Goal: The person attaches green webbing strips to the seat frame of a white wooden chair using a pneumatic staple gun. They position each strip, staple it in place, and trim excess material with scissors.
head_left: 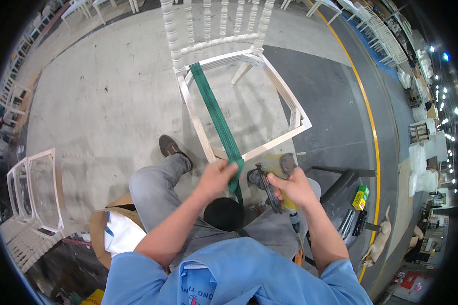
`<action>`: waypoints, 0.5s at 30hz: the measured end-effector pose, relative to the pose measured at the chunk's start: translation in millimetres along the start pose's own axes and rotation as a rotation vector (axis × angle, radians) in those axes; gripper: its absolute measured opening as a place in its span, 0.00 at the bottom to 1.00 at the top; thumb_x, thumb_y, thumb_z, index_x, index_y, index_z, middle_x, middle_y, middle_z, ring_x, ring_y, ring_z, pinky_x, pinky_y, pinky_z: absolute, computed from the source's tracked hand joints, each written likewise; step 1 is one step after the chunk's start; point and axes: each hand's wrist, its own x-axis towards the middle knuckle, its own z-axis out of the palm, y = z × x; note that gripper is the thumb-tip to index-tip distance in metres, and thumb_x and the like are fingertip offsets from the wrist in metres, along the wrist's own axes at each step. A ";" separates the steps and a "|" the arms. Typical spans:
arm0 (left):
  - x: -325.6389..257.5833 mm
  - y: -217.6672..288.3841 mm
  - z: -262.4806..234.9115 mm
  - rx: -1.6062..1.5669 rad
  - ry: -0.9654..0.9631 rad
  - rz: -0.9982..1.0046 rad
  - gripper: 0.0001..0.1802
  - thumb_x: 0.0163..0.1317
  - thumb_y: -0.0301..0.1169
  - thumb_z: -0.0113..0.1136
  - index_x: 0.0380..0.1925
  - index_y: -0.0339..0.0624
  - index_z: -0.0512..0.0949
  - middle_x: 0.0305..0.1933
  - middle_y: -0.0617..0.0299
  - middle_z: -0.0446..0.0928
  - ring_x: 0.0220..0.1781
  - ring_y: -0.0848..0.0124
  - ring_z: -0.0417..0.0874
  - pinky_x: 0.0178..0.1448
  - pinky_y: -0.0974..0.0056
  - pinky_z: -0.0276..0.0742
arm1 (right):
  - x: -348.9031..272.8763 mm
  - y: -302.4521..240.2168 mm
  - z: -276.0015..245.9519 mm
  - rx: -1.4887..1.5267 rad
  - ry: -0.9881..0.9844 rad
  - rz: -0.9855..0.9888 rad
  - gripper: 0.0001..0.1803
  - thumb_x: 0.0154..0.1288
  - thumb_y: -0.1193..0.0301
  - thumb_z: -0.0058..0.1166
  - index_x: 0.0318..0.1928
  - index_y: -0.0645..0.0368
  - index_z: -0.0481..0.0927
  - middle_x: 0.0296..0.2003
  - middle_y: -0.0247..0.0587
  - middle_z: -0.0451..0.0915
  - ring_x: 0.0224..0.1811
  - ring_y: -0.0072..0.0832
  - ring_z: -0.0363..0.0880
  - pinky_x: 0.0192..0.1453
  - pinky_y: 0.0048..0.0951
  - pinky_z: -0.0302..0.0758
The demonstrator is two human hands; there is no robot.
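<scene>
A white chair frame with turned back spindles stands in front of me, its seat open. One green webbing strap runs across the seat from the back rail to the front rail. My left hand is closed on the strap's near end, just at the front rail. In my right hand is a yellow and black staple gun, gripped by its handle, a little to the right of the strap and apart from the rail. A hose fitting hangs below the gun. A round black object sits between my thighs.
On a black seat at my right lie a green and yellow box and dark strips. A cardboard box holding white material stands at left, near another white chair frame. A pale dog lies at far right.
</scene>
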 end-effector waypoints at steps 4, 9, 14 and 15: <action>52.2 26.3 -38.3 -0.460 0.030 -0.177 0.16 0.76 0.37 0.53 0.44 0.35 0.83 0.43 0.59 0.88 0.23 0.78 0.74 0.27 0.67 0.74 | 43.3 -0.4 24.3 -0.113 -0.043 0.056 0.18 0.70 0.60 0.68 0.44 0.63 0.81 0.27 0.32 0.80 0.22 0.19 0.76 0.23 0.25 0.74; 79.0 17.3 -52.5 -0.458 -0.023 -0.272 0.16 0.74 0.36 0.52 0.47 0.35 0.80 0.45 0.59 0.88 0.15 0.78 0.64 0.20 0.68 0.67 | 67.4 4.0 38.7 -0.191 -0.040 0.116 0.19 0.70 0.59 0.68 0.46 0.63 0.82 0.28 0.32 0.81 0.21 0.19 0.76 0.23 0.25 0.74; 84.7 9.3 -57.0 -0.466 -0.040 -0.266 0.17 0.72 0.37 0.53 0.49 0.35 0.81 0.47 0.59 0.88 0.17 0.77 0.67 0.21 0.68 0.65 | 71.9 0.6 48.4 -0.244 -0.006 0.155 0.20 0.69 0.59 0.69 0.50 0.63 0.82 0.28 0.32 0.82 0.20 0.18 0.75 0.23 0.24 0.73; 84.9 9.0 -57.8 -0.468 -0.048 -0.269 0.17 0.72 0.37 0.53 0.50 0.35 0.81 0.47 0.59 0.88 0.17 0.77 0.67 0.21 0.68 0.65 | 71.3 -0.7 50.2 -0.242 -0.009 0.153 0.20 0.69 0.59 0.69 0.50 0.62 0.81 0.28 0.31 0.82 0.20 0.17 0.75 0.23 0.24 0.73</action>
